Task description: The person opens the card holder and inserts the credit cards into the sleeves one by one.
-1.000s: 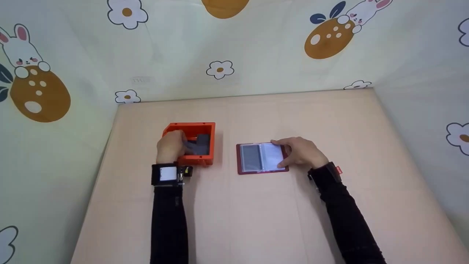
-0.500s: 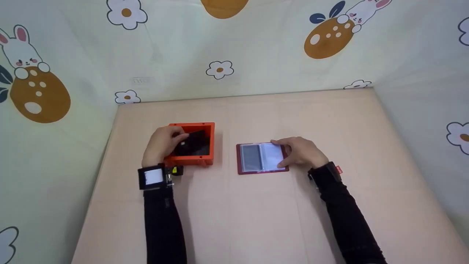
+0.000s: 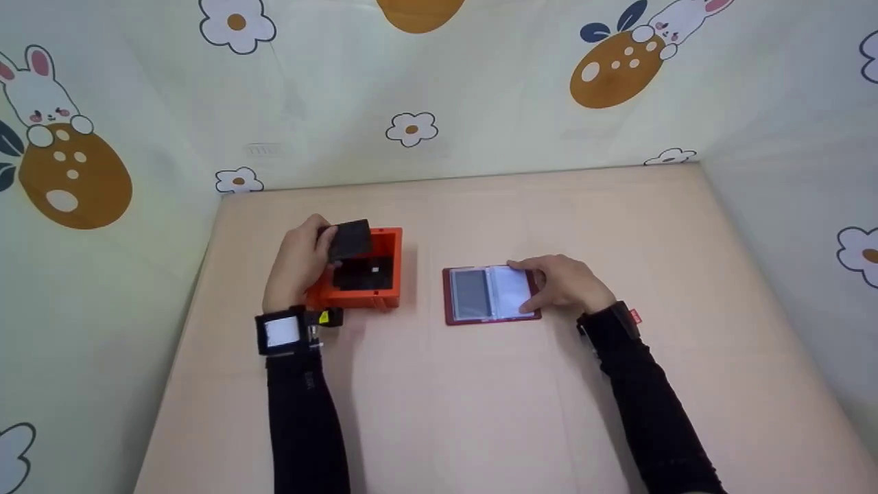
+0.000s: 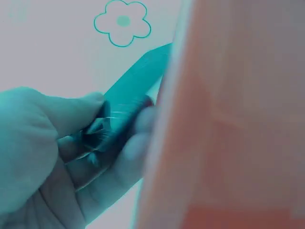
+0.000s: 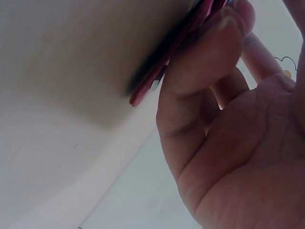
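My left hand (image 3: 296, 264) pinches a dark flat rectangular piece (image 3: 350, 239), like a black card, above the back left of an orange box (image 3: 396, 264). In the left wrist view the thumb lies on one side of the dark piece (image 4: 138, 74) and the fingers on the other; the box wall (image 4: 228, 105) hides part of it. Inside the box lies another black piece (image 3: 355, 276) with a small white spot. My right hand (image 3: 566, 283) holds the right edge of an open dark red card holder (image 3: 448, 302) with clear sleeves, thumb on its right page.
Both the box and the card holder stand on a pale tabletop (image 3: 473, 398), the box to the left. A patterned cloth wall (image 3: 329, 116) closes off the table's back edge and its sides.
My left hand has come up out of the orange box with the dark flat piece, moving back and slightly left. The right hand and card holder have stayed in place.
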Demonstrator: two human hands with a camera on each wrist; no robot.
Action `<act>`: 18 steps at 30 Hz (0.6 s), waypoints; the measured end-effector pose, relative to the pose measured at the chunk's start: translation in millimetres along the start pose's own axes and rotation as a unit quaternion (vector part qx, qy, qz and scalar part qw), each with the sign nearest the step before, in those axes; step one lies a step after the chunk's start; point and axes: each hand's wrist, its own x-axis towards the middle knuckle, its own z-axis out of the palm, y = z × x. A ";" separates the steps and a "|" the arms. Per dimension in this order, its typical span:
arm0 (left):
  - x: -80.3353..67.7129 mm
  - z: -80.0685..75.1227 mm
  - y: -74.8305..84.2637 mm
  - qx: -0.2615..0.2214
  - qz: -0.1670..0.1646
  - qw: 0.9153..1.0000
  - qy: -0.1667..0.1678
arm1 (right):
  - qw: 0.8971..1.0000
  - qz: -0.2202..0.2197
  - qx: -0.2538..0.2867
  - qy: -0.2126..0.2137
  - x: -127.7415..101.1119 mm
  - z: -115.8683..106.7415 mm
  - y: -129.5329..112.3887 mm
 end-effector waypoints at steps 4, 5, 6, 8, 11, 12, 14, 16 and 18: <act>2.0 1.5 1.0 -0.088 -0.011 0.996 0.005 | 1.000 0.001 0.003 -0.002 -0.3 0.3 0.5; 2.4 1.8 1.6 -0.100 -0.017 0.995 0.012 | 1.000 0.002 0.004 -0.002 -0.2 0.6 0.9; 2.6 2.0 2.4 -0.110 -0.021 0.994 0.020 | 1.000 0.002 0.006 -0.002 -0.1 0.8 1.2; 3.1 2.2 4.6 -0.119 -0.024 0.992 0.037 | 1.000 0.004 0.009 0.001 0.2 1.4 1.9; 3.1 1.8 8.6 -0.123 -0.019 0.991 0.057 | 1.000 0.005 0.012 0.003 0.1 1.3 2.3; 2.6 1.2 10.2 -0.130 -0.018 0.989 0.060 | 1.000 0.004 0.013 0.003 -0.1 1.3 2.2; 1.4 0.0 13.8 -0.155 -0.023 0.985 0.073 | 1.000 0.002 0.013 0.003 -0.6 1.1 2.1; 0.1 -1.4 16.3 -0.193 -0.032 0.978 0.078 | 1.000 0.002 0.014 0.001 -0.8 1.0 1.8; -2.1 -3.1 18.7 -0.225 -0.042 0.970 0.078 | 1.000 0.005 0.015 -0.001 -0.8 0.9 1.9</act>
